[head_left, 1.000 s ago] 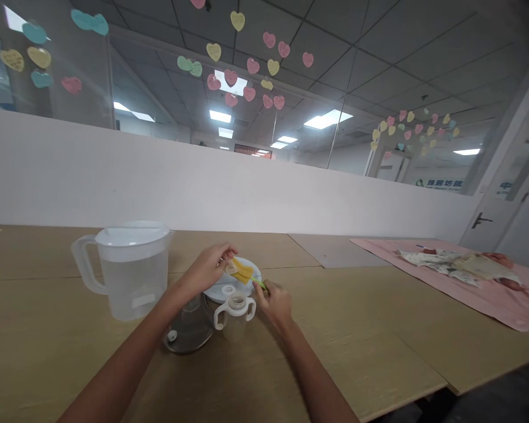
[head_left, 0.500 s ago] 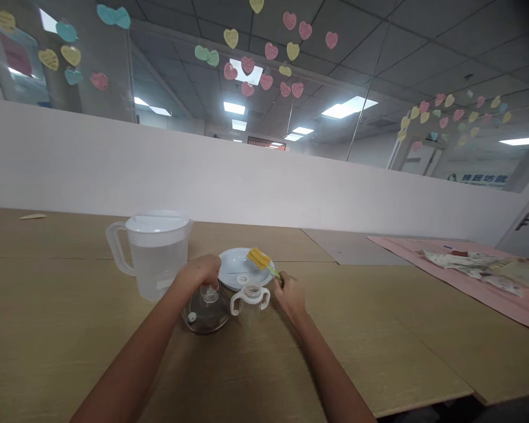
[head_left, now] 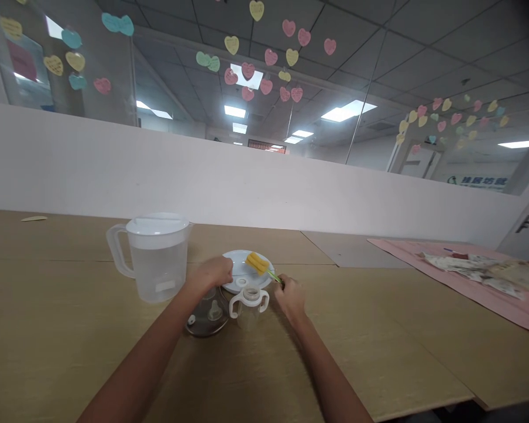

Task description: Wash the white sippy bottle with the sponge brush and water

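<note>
My right hand (head_left: 290, 295) is closed around the green handle of a bottle brush (head_left: 257, 263). The brush's yellow sponge head rests over a white plate (head_left: 264, 281), which has a small white ring lying at its near side. My left hand (head_left: 218, 271) is closed at the plate's left rim, and whatever its fingers might hold is hidden. Below that wrist, a dark glass bowl (head_left: 206, 336) contains a clear bottle nipple (head_left: 214, 310) and a small white piece. Between the hands stands an open clear baby bottle (head_left: 249, 311) with two white handles.
A lidded plastic pitcher (head_left: 161, 258) stands to the left, behind my left forearm. At the far right, papers lie on a pink cloth (head_left: 423, 267). A low white wall (head_left: 247, 188) runs along the back edge of the wooden table (head_left: 379, 329).
My left hand has moved up and right from over the bowl to the plate's rim, so the nipple in the bowl now shows. The right hand and brush have barely moved.
</note>
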A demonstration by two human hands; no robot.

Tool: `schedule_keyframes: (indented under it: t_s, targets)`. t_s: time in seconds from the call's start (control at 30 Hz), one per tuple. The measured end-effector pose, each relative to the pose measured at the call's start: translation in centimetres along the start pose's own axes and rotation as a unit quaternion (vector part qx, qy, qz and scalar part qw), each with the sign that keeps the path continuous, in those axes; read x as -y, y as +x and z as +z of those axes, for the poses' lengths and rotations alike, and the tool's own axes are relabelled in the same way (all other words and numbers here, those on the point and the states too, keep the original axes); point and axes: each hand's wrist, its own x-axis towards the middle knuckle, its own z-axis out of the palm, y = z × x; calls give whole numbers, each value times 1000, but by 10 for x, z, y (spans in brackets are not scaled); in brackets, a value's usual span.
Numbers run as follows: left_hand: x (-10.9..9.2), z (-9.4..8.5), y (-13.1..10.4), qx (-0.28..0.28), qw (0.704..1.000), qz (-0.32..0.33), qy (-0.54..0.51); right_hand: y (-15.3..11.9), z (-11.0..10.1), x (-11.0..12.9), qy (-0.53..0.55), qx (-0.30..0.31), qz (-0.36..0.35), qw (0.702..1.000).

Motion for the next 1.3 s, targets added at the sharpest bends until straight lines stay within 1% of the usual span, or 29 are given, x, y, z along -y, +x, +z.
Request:
schedule_keyframes:
  t_s: [0.07, 0.17, 0.27, 0.33, 0.4, 0.47, 0.6, 0.7, 0.8, 0.9, 0.97, 1.03, 1.13, 1.23, 1.3]
  targets:
    - [-7, 8, 6, -29, 999, 24, -5, 0, 0, -1, 7, -2, -2, 1000]
    - [-13, 27, 15, -31, 998, 45, -15, 1, 2, -2, 10, -5, 7, 1000]
    - [-10, 42, 21, -17, 998, 52, -34, 2, 2, -3, 16, -9, 13, 1000]
    - [-5, 44, 23, -19, 997, 51, -46, 2, 1, -3, 28, -12, 8, 1000]
    - [-2, 41, 23, -28, 997, 54, -56, 1, -1, -4, 50, -19, -2, 999]
    - [-1, 34, 22, -42, 995, 64, -67, -1, -3, -4, 79, -29, -12, 996]
    - [-1, 9, 13, -69, 989, 93, -94, -5, -5, -3, 122, -42, -30, 991]
    - [-1, -10, 3, -66, 979, 138, -135, -6, -5, -2, 132, -51, -48, 989]
    - [-4, -22, -7, -54, 968, 161, -184, -5, -4, -3, 122, -65, -36, 990]
    - [-7, -27, -11, -58, 961, 167, -215, -4, -2, -3, 97, -57, -45, 993]
    - [-8, -25, -8, -88, 960, 156, -217, -5, -1, -2, 88, -45, -72, 992]
    - [-5, -23, -4, -127, 964, 133, -190, -6, 1, -1, 89, -42, -99, 990]
    - [3, -20, 1, -166, 975, 93, -115, -6, 2, -2, 103, -65, -112, 986]
    - [10, -22, -1, -165, 981, 70, -79, -6, 1, -4, 119, -98, -109, 982]
    - [9, -25, -5, -145, 982, 86, -85, -6, -1, -5, 129, -105, -120, 979]
